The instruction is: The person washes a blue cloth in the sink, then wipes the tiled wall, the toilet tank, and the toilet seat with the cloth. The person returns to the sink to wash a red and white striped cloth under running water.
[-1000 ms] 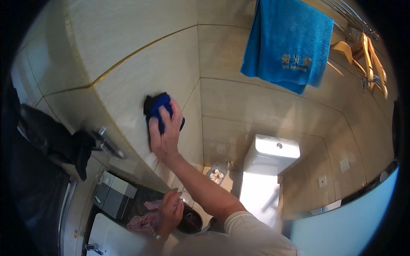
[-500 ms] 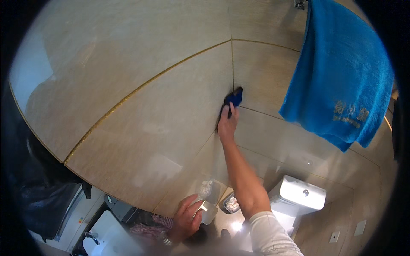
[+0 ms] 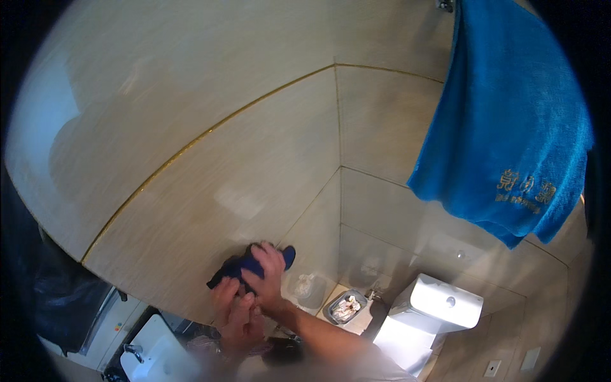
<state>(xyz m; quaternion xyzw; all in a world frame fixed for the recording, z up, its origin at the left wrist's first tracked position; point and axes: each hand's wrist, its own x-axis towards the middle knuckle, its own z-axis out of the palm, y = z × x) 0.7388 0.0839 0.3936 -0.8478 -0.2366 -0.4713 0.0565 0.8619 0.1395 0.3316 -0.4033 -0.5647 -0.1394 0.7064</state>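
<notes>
A dark blue cloth (image 3: 242, 262) is bunched between my two hands, in front of the lower part of the beige tiled wall (image 3: 191, 210) on the left. My right hand (image 3: 270, 275) reaches across from the lower right, fingers curled over the cloth. Close under it, my left hand (image 3: 237, 318) is closed, its fingertips at the cloth's lower edge. What lies inside the left fingers is hidden.
A bright blue towel (image 3: 496, 121) hangs at the upper right. Below stand a white toilet (image 3: 445, 302) and a grey bin (image 3: 344, 307) with crumpled paper. A white washbasin (image 3: 159, 350) is at lower left, a black covering (image 3: 57, 280) above it.
My right hand has drawn the cloth from the wall corner down and left to my left hand. The left hand has shifted left; the pale shiny piece at its fingers no longer shows.
</notes>
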